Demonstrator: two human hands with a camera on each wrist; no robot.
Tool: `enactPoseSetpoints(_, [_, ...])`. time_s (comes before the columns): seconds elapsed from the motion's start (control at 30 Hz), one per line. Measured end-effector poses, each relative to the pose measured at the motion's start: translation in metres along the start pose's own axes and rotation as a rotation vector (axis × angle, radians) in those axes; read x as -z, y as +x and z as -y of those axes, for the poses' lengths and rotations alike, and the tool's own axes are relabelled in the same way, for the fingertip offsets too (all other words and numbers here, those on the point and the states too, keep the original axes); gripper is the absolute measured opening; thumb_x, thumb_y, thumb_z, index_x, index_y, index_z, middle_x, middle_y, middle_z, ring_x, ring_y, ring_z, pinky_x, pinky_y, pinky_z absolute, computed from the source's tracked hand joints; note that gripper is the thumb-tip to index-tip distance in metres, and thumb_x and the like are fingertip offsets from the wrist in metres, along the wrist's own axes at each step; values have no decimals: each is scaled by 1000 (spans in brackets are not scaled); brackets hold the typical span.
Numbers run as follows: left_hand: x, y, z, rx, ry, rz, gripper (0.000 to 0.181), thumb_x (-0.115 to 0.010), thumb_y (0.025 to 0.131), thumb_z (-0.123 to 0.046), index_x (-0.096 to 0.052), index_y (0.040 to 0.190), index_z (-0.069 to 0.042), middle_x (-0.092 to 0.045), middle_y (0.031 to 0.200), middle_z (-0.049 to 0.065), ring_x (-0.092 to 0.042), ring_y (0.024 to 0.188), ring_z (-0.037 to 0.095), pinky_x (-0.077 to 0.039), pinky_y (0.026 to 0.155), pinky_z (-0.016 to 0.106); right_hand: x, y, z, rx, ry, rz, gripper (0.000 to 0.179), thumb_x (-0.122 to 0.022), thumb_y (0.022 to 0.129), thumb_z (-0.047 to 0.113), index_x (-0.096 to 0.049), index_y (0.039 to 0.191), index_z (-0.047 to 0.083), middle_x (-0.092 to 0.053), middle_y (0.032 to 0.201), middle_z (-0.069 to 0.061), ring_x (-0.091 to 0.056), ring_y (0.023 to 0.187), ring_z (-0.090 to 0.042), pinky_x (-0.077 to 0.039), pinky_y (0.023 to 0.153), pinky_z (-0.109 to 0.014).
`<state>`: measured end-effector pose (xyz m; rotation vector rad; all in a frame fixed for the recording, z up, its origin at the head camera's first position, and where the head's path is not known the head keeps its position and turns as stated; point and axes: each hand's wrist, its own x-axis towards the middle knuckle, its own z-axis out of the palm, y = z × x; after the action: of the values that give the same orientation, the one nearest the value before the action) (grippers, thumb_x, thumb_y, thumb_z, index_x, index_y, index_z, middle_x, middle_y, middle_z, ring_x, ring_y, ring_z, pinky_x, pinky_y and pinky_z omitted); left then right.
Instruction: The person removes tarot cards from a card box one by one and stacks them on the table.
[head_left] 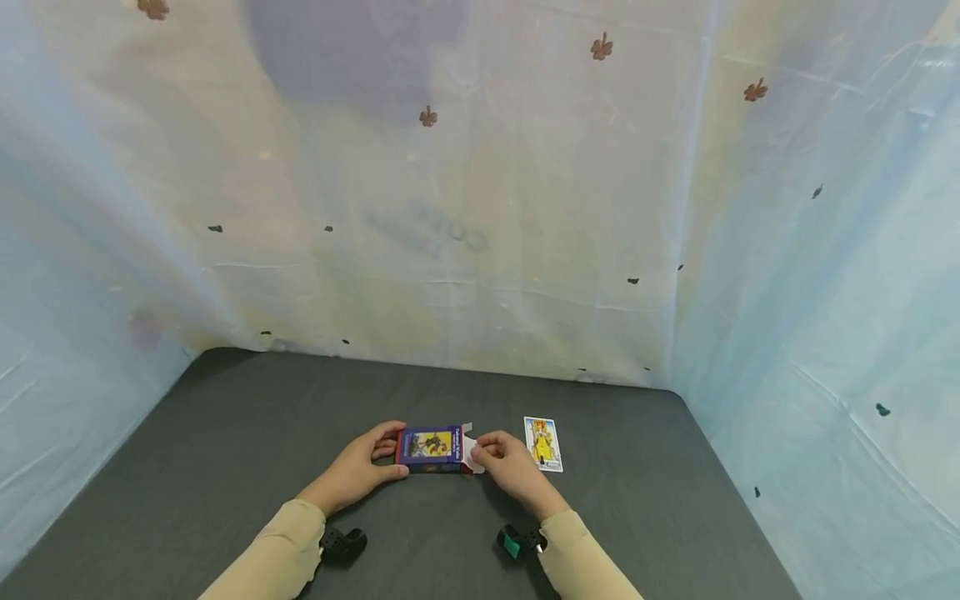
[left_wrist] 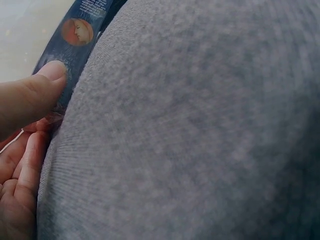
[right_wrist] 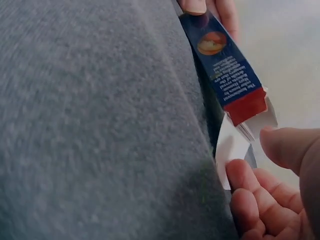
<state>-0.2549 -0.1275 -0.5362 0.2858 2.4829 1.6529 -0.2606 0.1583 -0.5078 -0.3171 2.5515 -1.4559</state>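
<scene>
Box, blue-and-red printed cardboard [head_left: 430,445]. Left hand [head_left: 356,473], nine o'clock, grips its end; right hand [head_left: 517,472], three o'clock, touches white cardboard flap [right_wrist: 232,144], pinch unclear. Apparent step: working opened end; next calls for steady left hold.

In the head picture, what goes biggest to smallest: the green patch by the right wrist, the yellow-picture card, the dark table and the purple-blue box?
1. Dark table
2. Purple-blue box
3. Yellow-picture card
4. Green patch
</scene>
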Motion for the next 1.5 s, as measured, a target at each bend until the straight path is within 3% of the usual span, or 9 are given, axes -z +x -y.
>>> enactPoseSetpoints(0.4, [1, 1, 2, -11, 5, 11, 77, -81, 79, -29, -42, 146, -21, -47, 140, 3, -51, 123, 23, -41, 101, 44, -10, 2, 5, 22, -73, -23, 30, -68, 92, 29, -62, 108, 4, -59, 89, -2, -54, 79, -15, -46, 66, -29])
enactPoseSetpoints(0.87, [0, 1, 2, -2, -3, 3, 78, -81, 79, -29, -42, 146, -22, -49, 139, 4, -52, 123, 23, -42, 101, 45, -8, 3, 5, 20, -35, 1, 29, -67, 93, 27, -62, 108, 3, -61, 88, -5, -57, 78, -15, -48, 64, -29])
enactPoseSetpoints(1.17, [0, 3, 1, -5, 8, 2, 78, -82, 78, -31, -43, 145, -21, -49, 138, 4, -52, 122, 24, -42, 100, 43, -11, 3, 11, -4, -78, -18, 21, -68, 92, 25, -61, 97, 6, -59, 84, -4, -52, 73, -14, -43, 59, -26])
enactPoseSetpoints(1.5, [1, 3, 1, 8, -5, 10, 79, -82, 78, -30, -43, 145, -20, -49, 139, 5, -52, 122, 24, -43, 100, 43, -13, 2, 9, -20, -66, -22, 20, -68, 92, 24, -59, 96, 6, -57, 82, -4, -49, 70, -14, -41, 56, -25])
